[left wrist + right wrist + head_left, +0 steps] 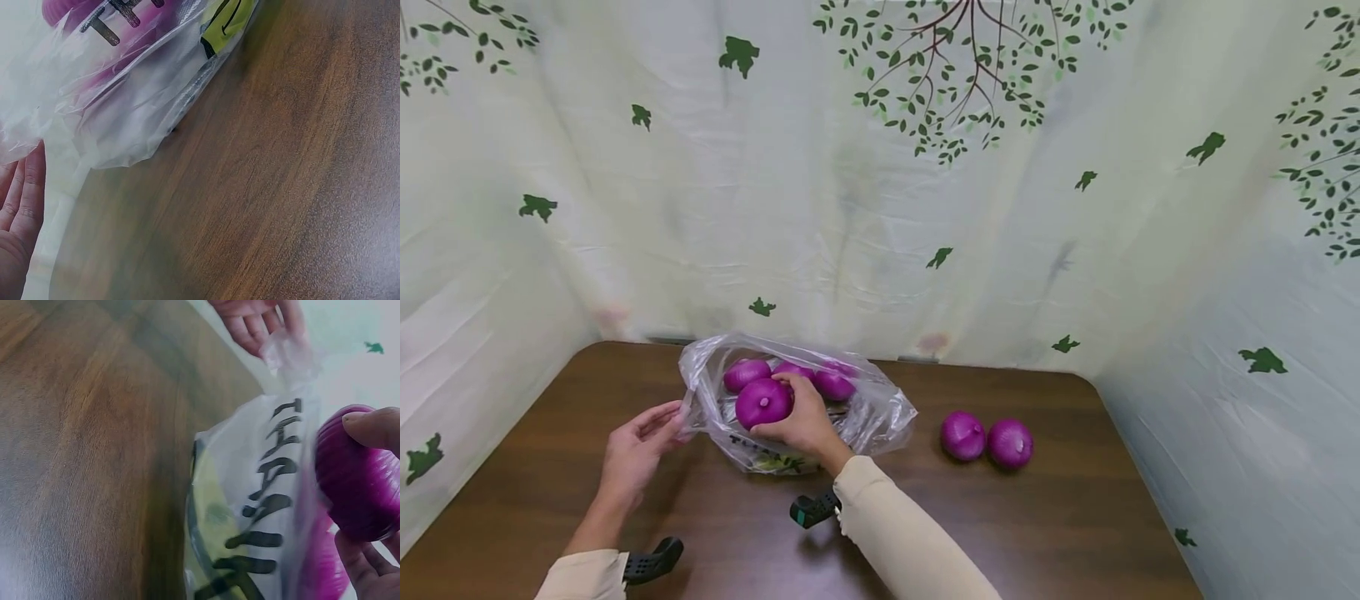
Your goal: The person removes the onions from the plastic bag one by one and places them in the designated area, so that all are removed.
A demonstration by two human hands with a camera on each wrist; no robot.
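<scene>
A clear plastic bag (880,408) with dark lettering lies on the table, its mouth facing up. Inside it are several purple onions (747,375). My right hand (808,421) grips another purple onion (359,478) over the bag's opening, thumb on one side and fingers on the other. At the bag's left edge, my left hand (636,450) pinches the plastic between thumb and fingers. In the left wrist view only some fingers (31,194) show beside the plastic.
Two purple onions (962,436) sit side by side on the brown wooden table (1075,517), right of the bag. A pale curtain (850,208) with leaf prints hangs behind the table and along its sides. Each wrist wears a black camera mount (655,562).
</scene>
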